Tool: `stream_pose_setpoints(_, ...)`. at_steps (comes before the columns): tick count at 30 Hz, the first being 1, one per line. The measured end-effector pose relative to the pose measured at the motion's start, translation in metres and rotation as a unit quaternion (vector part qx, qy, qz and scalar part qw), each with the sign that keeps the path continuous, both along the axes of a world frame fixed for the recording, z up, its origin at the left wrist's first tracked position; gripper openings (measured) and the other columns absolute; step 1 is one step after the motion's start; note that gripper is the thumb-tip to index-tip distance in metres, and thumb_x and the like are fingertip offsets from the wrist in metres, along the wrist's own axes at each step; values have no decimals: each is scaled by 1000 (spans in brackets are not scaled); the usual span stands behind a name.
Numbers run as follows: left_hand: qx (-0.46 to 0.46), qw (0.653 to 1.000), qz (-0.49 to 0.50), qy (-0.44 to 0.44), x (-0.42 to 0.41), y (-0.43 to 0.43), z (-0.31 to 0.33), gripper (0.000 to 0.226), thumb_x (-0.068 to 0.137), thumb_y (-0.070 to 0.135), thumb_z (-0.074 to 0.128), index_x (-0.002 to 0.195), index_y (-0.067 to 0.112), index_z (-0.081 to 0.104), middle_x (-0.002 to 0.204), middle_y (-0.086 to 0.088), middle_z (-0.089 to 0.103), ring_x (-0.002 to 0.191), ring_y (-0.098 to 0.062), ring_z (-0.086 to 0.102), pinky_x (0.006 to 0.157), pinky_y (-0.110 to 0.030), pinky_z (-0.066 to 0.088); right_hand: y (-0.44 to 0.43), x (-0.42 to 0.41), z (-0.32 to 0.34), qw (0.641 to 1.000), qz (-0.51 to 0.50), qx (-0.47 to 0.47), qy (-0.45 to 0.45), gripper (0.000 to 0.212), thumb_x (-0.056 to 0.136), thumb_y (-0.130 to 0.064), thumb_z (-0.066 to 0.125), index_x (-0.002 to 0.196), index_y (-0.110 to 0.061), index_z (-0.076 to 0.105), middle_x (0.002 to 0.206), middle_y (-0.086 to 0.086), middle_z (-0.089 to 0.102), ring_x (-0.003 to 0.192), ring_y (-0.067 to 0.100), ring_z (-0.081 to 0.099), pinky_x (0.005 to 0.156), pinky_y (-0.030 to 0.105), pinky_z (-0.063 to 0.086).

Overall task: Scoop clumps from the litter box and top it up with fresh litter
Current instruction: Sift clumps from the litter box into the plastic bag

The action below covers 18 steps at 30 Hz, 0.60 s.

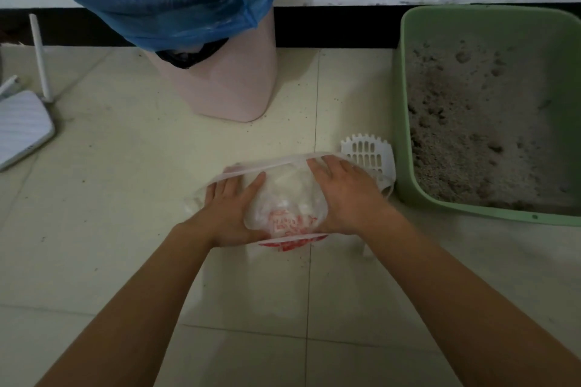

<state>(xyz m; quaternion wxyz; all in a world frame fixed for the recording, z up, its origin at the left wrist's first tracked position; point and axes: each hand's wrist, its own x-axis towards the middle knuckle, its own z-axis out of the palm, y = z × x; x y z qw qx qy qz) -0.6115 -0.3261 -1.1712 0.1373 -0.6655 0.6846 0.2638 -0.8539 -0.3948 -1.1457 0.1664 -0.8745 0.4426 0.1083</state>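
Left hand [231, 214] and right hand [347, 195] press flat-fingered on plastic bag [283, 192]; red print unreadable. Scoop [367, 152] at bag's 2 o'clock, half hidden. Litter box [401, 110] at 3, cut off.

Bin [226, 85]: top cut off by upper frame edge. Litter box [405, 135]: right side ran past right edge. Router [22, 126]: partly lost at left edge. Scoop [367, 151]: handle hidden beneath bag [283, 192] and right hand [345, 192]. Bag: red lettering too blurred to read.

A clear, red-printed litter bag [283, 195] lies on the floor beside a white slotted scoop [366, 152] and a green litter box [401, 119].
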Motion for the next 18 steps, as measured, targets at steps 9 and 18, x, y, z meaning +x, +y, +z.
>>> stream_pose_setpoints(9, -27, 994, 71, 78, -2, -5, -20, 111, 57, 85, 41, 148, 50, -12, 160, -4, -21, 144, -21, -29, 117, -47, -12, -23, 4, -10, 995, 23, 88, 34, 123, 72, -65, 73, 157, -21, -4, 161, 7, 3, 149, 29, 2, 121, 42, -1)
stream_pose_setpoints(18, -204, 969, 137, 7, -19, -4, -9, 77, 83, 67, 23, 131, 16, 55, 133, -12, 54, 126, -31, 45, 111, -44, 29, 3, -29, -1, 973, -70, 25, -217, 59, 80, -47, 77, 131, -22, 62, 134, 0, 61, 124, 17, 54, 111, 38, 41)
